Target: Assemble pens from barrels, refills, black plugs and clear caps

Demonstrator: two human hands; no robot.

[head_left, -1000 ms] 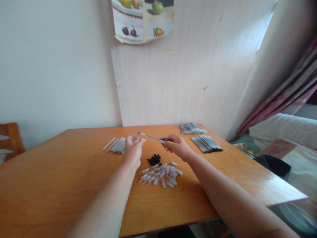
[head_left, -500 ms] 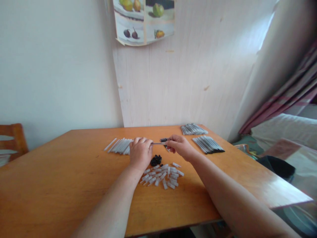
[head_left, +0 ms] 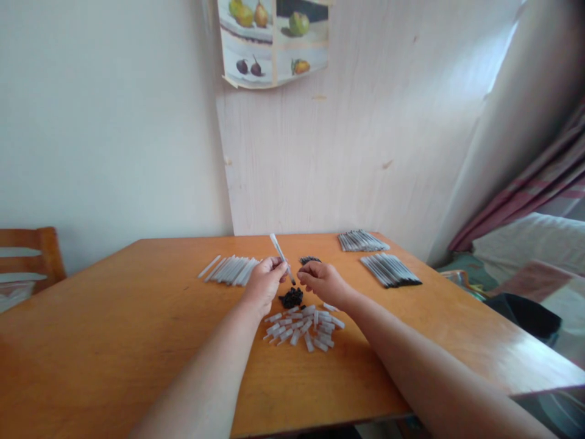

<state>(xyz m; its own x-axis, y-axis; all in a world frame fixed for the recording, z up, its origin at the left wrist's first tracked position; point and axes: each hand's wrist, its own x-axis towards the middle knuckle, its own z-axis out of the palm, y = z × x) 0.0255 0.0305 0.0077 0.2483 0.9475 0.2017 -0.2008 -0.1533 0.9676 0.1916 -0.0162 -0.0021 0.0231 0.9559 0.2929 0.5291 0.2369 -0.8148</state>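
Observation:
My left hand (head_left: 266,281) is closed around a pen (head_left: 278,247) with a clear barrel. The pen is tilted, its pale end up and to the left, its dark end down towards my right hand. Just right of that dark end, my right hand (head_left: 323,281) has its fingers curled together in a pinch; whatever may be between them is hidden. Below both hands lies a small heap of black pieces (head_left: 291,297). Nearer to me are scattered many translucent white pen caps (head_left: 296,325). A row of clear pen barrels (head_left: 233,270) lies beside my left hand, partly covered by it.
Behind my right hand is a small group of dark-tipped pieces (head_left: 310,260). Two bundles of pens lie at the right, one nearer (head_left: 390,270) and one farther back (head_left: 363,240). All rest on a wooden table (head_left: 137,329) against the wall; a chair (head_left: 48,256) stands left.
The pen, level between both hands before, is now tilted in my left hand alone. My right hand has come off it and lowered. The view has shifted slightly left.

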